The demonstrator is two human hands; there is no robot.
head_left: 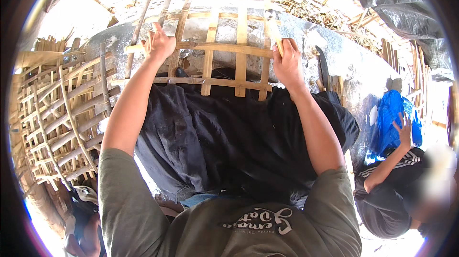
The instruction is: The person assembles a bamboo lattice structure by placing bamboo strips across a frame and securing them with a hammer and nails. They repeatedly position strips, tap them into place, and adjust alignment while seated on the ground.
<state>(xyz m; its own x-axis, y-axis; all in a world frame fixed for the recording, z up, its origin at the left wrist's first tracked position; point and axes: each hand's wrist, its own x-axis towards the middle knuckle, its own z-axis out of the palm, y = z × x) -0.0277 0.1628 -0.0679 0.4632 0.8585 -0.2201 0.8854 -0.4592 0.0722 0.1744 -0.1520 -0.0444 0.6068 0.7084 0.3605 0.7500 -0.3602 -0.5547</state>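
Observation:
A lattice of woven bamboo strips (210, 32) stands in front of me, resting against my lap in dark trousers. My left hand (158, 44) grips the end of a horizontal strip at the lattice's left side. My right hand (287, 63) is closed on the same horizontal strip (234, 49) at its right end, where a pale vertical strip (272, 25) rises past its fingers. Both forearms come up from the lower edge.
A finished open-weave bamboo panel (62, 113) lies at my left. A dark blade (323, 68) rests on the grey ground to the right. Another person in dark clothes (397, 185) crouches at lower right, a hand on a blue plastic bag (392, 118). Bamboo scraps (330, 18) lie behind.

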